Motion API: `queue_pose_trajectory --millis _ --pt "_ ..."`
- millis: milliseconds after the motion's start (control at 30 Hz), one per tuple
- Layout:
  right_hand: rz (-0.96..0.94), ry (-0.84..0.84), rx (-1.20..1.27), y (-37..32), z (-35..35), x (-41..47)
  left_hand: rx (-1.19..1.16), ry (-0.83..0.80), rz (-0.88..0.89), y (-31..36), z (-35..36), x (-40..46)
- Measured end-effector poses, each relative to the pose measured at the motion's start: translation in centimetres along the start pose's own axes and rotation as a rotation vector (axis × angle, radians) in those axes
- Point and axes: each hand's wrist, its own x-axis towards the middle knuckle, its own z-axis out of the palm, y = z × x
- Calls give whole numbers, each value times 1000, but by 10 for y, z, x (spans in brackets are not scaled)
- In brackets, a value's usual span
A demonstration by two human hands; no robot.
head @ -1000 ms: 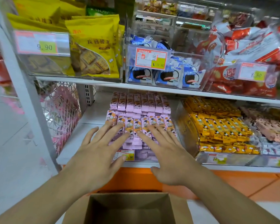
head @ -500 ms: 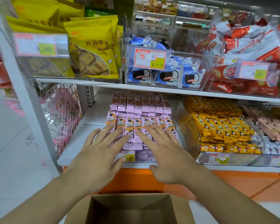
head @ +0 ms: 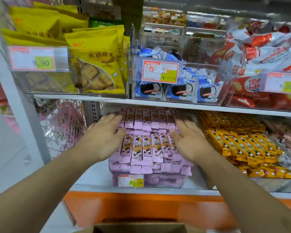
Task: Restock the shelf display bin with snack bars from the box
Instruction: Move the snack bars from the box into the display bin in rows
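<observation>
Two hands are reaching into the lower shelf as I am watching through the head camera: the left hand point(head: 104, 140) is lying flat with its fingers straight and close together, holding nothing, and the right hand point(head: 190, 140) is doing the same on the other side, thumb tucked toward the middle. Between the two sets of fingers the pink snack bars point(head: 146, 147) are lying in packed rows, the near row showing its orange and purple print, the far row point(head: 146, 119) running off just beyond the fingertips under the upper shelf edge. Both palms are resting on or pressing against the outer bars of the stack; the fingertips are blurred, so I cannot tell exactly how far each one is reaching. Below the wrists the clear display bin point(head: 166, 181) is showing its front wall, with a price label point(head: 131, 180) stuck to it. Well below the forearms the rim of the cardboard box point(head: 138, 227) is peeking in at the bottom edge. Just beside the right fingers, to their outer side, a pile of yellow snack bars point(head: 238, 145) is filling the neighbouring bin. Above the fingertips, on the upper shelf, yellow biscuit bags point(head: 94, 59) and blue cookie packs point(head: 180, 88) are sitting.
</observation>
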Motion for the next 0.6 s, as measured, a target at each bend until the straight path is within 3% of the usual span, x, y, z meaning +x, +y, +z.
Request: queue_pose_trajectory --millis 133,600 --pt "24 -47 -44 9 7 8 -29 -107 -38 -6 5 14" --pt "-93 -37 -101 2 11 22 -107 -61 -18 -5 9 8"
